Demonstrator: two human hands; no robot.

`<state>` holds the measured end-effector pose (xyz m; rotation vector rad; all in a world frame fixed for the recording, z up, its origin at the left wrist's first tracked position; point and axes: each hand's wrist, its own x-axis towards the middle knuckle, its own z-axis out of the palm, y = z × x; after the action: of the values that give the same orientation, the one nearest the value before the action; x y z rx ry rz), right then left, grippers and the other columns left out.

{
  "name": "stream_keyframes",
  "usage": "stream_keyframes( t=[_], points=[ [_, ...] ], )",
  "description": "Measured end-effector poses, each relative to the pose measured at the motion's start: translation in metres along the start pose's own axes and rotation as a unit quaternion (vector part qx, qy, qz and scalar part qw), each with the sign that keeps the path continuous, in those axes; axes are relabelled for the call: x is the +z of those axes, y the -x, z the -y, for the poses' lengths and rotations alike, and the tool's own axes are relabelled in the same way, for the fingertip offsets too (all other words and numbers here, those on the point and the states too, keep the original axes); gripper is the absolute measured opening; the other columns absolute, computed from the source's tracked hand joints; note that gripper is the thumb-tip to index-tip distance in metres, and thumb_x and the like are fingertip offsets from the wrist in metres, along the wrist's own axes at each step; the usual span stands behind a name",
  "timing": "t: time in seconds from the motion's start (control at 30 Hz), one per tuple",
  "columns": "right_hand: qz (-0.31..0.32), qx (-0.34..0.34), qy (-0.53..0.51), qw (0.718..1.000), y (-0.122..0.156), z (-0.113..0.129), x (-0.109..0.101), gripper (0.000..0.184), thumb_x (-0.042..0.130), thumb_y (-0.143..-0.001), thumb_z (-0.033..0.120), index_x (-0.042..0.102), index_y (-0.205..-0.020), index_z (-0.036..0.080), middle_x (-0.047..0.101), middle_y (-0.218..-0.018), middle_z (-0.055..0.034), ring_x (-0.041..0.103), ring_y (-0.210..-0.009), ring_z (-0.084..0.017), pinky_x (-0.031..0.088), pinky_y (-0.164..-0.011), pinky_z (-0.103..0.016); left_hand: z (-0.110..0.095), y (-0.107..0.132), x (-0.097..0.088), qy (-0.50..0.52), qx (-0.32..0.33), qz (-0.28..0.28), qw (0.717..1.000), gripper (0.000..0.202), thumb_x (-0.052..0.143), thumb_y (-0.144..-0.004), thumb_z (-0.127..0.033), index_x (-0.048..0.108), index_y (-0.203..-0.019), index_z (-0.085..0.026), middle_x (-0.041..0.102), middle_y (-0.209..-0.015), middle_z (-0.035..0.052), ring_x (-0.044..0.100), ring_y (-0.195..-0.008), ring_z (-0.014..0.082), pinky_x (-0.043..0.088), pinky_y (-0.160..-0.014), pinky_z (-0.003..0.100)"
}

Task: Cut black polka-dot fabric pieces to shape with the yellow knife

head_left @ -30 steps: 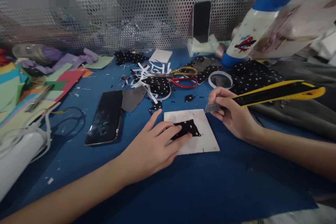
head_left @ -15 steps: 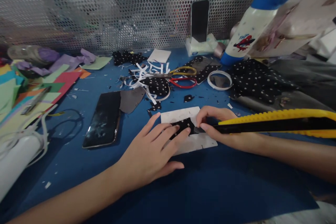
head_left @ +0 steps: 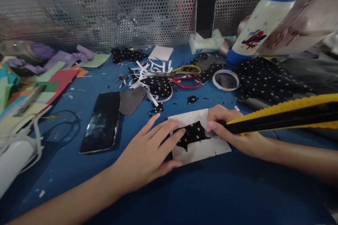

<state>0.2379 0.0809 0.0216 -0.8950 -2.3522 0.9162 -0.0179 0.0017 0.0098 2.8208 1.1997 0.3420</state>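
left hand [head_left: 148, 156] flat, fingers spread, pinning fabric [head_left: 192, 134] on card [head_left: 203, 149]. right hand [head_left: 232, 130], at 3 o'clock, closed around knife [head_left: 282, 116], tip at fabric edge.

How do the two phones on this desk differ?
The nearer phone lies flat on the blue mat, left of the left hand. The farther phone stands upright against the perforated screen, propped on a tissue pack. Both have dark screens.

My black dotted cloth scrap [head_left: 192, 134] lies flat on the white card [head_left: 206, 149]; my yellow knife [head_left: 282, 116] slants beside it.
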Motion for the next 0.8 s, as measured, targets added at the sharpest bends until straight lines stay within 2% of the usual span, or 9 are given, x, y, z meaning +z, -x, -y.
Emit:
stream_keyframes(
  t=[0.13, 0.3, 0.43, 0.5, 0.6, 0.8],
  points=[
    [-0.018, 0.005, -0.009, 1.000, 0.000, -0.001, 0.000, 0.030, 0.043, -0.097, 0.030, 0.050, -0.070, 0.020, 0.049, -0.064, -0.0002, 0.046, -0.070, -0.016, 0.034, -0.068, -0.031, 0.001, 0.001, -0.001, 0.000, 0.033, -0.024, 0.999, 0.053, 0.048, -0.096, -0.050, 0.049, -0.133, -0.012, 0.053, -0.136, 0.0141, 0.048, -0.129, 0.0285, 0.019, -0.117, 0.058],
    [-0.017, 0.028, -0.045, 0.998, 0.003, -0.003, -0.001, 0.029, 0.047, -0.096, 0.032, 0.050, -0.070, 0.020, 0.049, -0.065, -0.0001, 0.047, -0.072, -0.016, 0.035, -0.067, -0.031, -0.005, 0.004, -0.004, 0.001, 0.099, -0.066, 0.993, 0.040, 0.046, -0.098, -0.039, 0.058, -0.124, -0.011, 0.065, -0.119, 0.0098, 0.059, -0.113, 0.0227, 0.011, -0.119, 0.057],
    [0.009, 0.007, -0.068, 0.998, 0.004, 0.000, 0.000, 0.020, 0.054, -0.092, 0.029, 0.054, -0.074, 0.020, 0.055, -0.071, -0.0008, 0.050, -0.075, -0.016, 0.037, -0.067, -0.030, -0.011, 0.003, -0.005, -0.006, 0.134, -0.059, 0.989, 0.034, 0.046, -0.099, -0.038, 0.065, -0.114, -0.013, 0.066, -0.114, 0.0078, 0.060, -0.107, 0.0202, 0.008, -0.120, 0.055],
    [0.006, -0.022, -0.070, 0.997, 0.003, 0.002, 0.001, 0.014, 0.058, -0.088, 0.024, 0.056, -0.074, 0.021, 0.057, -0.069, -0.0004, 0.050, -0.074, -0.016, 0.038, -0.069, -0.031, -0.012, 0.002, -0.004, -0.007, 0.142, -0.051, 0.989, 0.036, 0.046, -0.099, -0.040, 0.064, -0.116, -0.014, 0.066, -0.116, 0.0070, 0.059, -0.108, 0.0193, 0.005, -0.121, 0.052],
    [0.001, -0.061, -0.071, 0.996, 0.002, 0.003, 0.002, 0.010, 0.059, -0.084, 0.018, 0.057, -0.075, 0.021, 0.058, -0.066, 0.0007, 0.050, -0.070, -0.015, 0.038, -0.070, -0.032, -0.010, 0.001, -0.002, -0.004, 0.127, -0.039, 0.991, 0.039, 0.045, -0.099, -0.043, 0.062, -0.122, -0.016, 0.062, -0.123, 0.0069, 0.055, -0.115, 0.0199, 0.004, -0.121, 0.051],
    [-0.001, -0.088, -0.067, 0.994, 0.001, 0.001, 0.002, 0.010, 0.055, -0.085, 0.015, 0.058, -0.078, 0.021, 0.059, -0.066, 0.0007, 0.052, -0.070, -0.016, 0.039, -0.070, -0.032, -0.006, 0.003, 0.002, -0.032, 0.033, -0.042, 0.998, 0.040, 0.047, -0.098, -0.042, 0.057, -0.129, -0.019, 0.056, -0.133, 0.0088, 0.052, -0.121, 0.0227, 0.011, -0.120, 0.051]
  ],
)
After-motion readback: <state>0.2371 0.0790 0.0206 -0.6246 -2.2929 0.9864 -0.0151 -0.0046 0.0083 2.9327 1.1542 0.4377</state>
